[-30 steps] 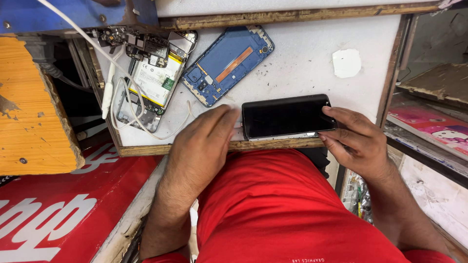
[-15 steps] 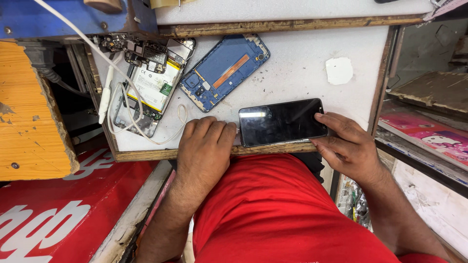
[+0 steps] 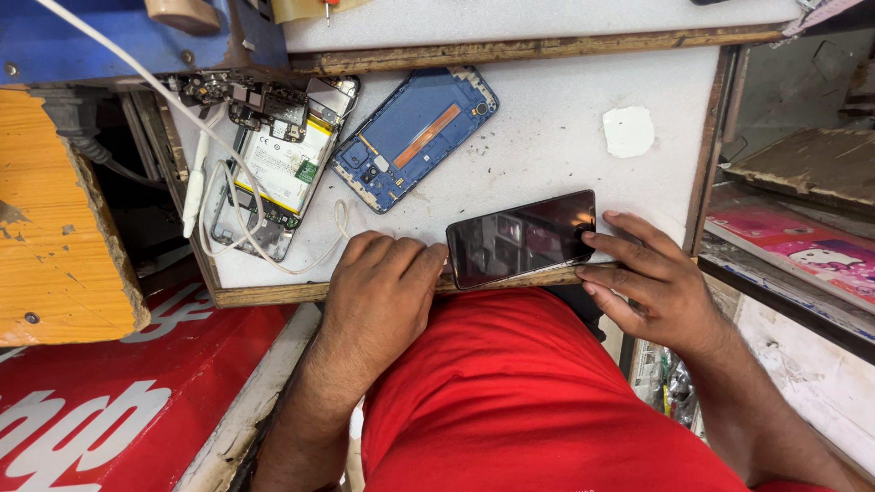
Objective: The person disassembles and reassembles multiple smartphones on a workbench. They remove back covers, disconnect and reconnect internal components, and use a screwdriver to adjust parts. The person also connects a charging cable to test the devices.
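Black phone (image 3: 521,239): flat at the counter (image 3: 547,137) front edge, left hand (image 3: 378,287) closed against one end, right hand (image 3: 652,282) fingertips spread on the other. Risk: it slips off the edge if either hand's hold loosens; the opened phone (image 3: 273,173) and its white cable (image 3: 273,255) lie nearby.

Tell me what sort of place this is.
Likely a phone repair bench: an opened phone with battery and circuit board exposed, a detached blue back cover, and a black phone between both hands on the white worktop.

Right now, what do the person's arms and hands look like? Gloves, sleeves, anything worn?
Both hands are bare: left hand and right hand wear no gloves, and no rings or watch are visible. Forearms are uncovered, no sleeves showing. The person wears a plain red shirt.
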